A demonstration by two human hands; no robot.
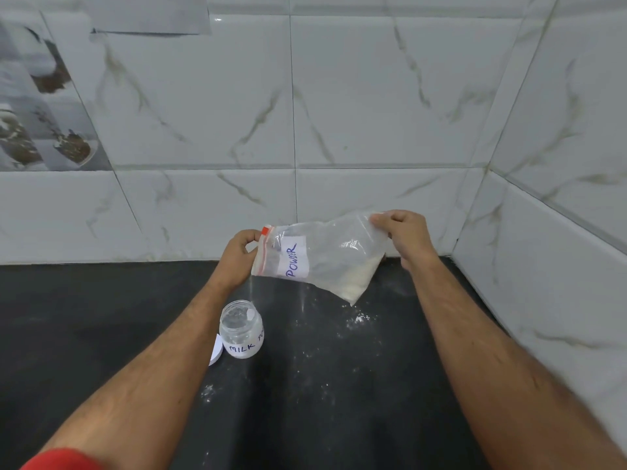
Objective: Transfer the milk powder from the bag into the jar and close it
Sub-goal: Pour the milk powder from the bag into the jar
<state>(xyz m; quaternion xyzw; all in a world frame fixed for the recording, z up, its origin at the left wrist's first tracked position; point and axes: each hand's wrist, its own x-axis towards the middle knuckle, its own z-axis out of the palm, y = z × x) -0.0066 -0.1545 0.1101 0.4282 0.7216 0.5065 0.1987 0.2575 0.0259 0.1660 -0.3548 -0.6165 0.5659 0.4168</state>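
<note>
Head view looks down at two bare arms over a dark counter. Let the jar be our marker. It stands open on the counter, with "MILK" written on its label, and only a little white stuff shows inside, so the job looks barely started.

Up above the jar and a bit to its right, a clear zip bag hangs in the air, lying on its side. Its red-striped mouth end is the end nearest above the jar. The left hand pinches that mouth end, fingers curled tight on the plastic. The right hand pinches the far top corner of the bag, well to the right of the jar, fingers curled on it too.

Most of the milk powder sits in the low corner of the bag, away from the mouth. A thin, faint stream seems to fall from the mouth toward the jar, but it is hard to be sure.

Touching the left side of the jar lies a white lid, partly hidden behind the left arm.

White spilled powder dots the counter to the right of the jar and in front of it.

What could go wrong? The jar mouth is small and the bag mouth is wide and floppy, so more powder could miss and land on the counter. If the right hand lifts the bag fast, the heap could slide out all at once and overflow. The left arm could also bump the jar or the lid.
</note>
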